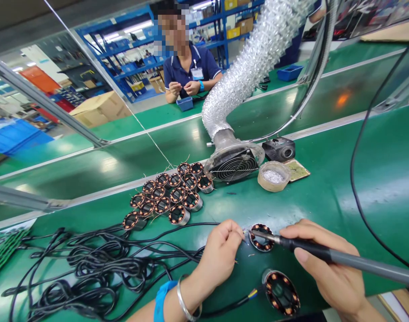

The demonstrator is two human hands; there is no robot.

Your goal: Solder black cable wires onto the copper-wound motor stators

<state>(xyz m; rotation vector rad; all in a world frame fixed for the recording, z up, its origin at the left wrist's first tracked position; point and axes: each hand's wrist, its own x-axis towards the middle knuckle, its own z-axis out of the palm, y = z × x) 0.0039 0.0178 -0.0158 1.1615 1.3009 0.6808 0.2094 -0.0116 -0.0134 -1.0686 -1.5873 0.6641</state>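
My right hand (328, 264) is wrapped round a soldering iron (312, 249), whose tip reaches over the near edge of a copper-wound stator ring (261, 237). My left hand (224, 250) is pinched just left of that ring, at thin wire ends (245, 233); a black cable runs in behind its fingers. Below, a second stator ring (281, 291) lies beside a cable end with coloured wires (253, 293). Several more stators (162, 205) stand grouped at the middle left. Coiled black cables (100, 264) cover the bench's left part.
A fume duct (224, 107) ends in a fan grille (236, 167). Beside it are a round tub (273, 176), a sponge tray (297, 170) and a black holder (279, 149). A black cord (354, 179) hangs at right. Across the green bench (375, 170) sits a person (191, 67).
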